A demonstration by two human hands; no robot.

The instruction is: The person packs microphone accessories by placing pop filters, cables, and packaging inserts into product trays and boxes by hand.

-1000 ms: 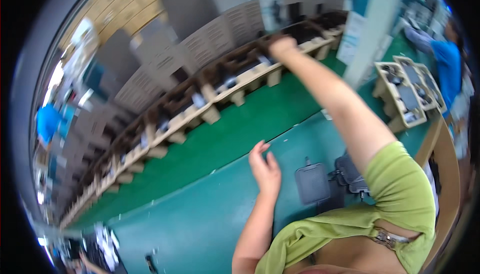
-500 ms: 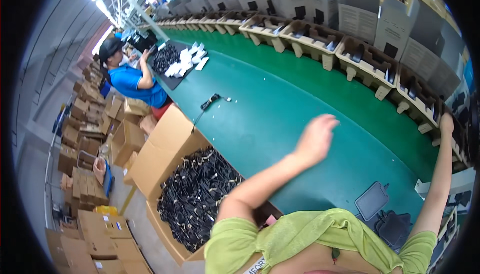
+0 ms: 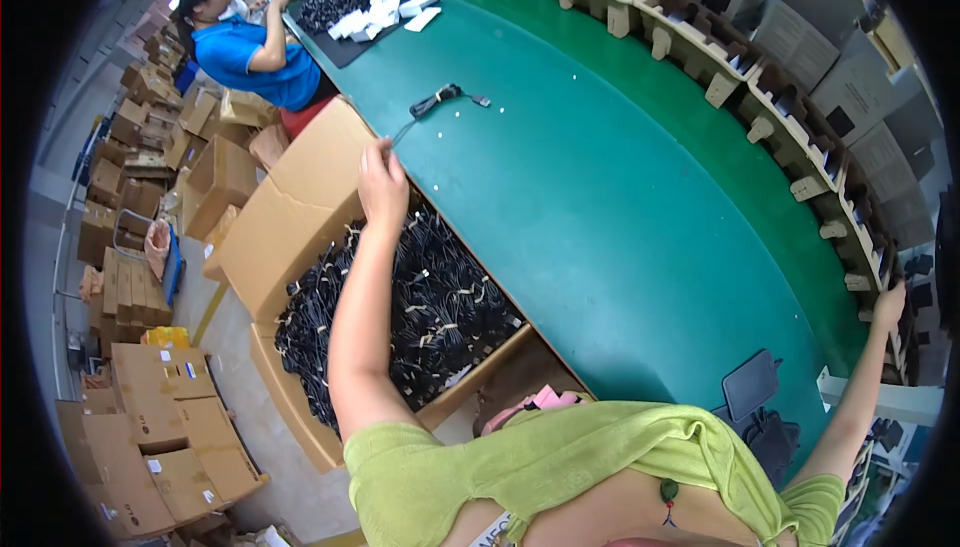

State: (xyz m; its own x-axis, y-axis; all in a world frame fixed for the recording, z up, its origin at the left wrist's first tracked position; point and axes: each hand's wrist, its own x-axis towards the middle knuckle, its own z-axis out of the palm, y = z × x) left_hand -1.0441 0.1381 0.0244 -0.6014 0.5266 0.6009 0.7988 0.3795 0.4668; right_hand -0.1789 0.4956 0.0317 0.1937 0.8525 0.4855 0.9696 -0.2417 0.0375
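My left hand reaches over the open carton, its fingers pinched together at the tail of a black cable. That cable is bundled and lies on the green table near its left edge, its plug pointing right. Below my forearm, the cardboard carton holds a heap of tied black cables. At the far right, my right hand is at the near end of a row of beige moulded trays. Its fingers are too small and partly hidden to read.
Dark flat pads lie on the green table near my right arm. A person in blue works at the far left, beside a mat with black cables and white pieces. Brown cartons crowd the floor to the left.
My left hand has swung left from above the table to the cable's tail at the carton. The right hand stays by the trays. The view has shifted.
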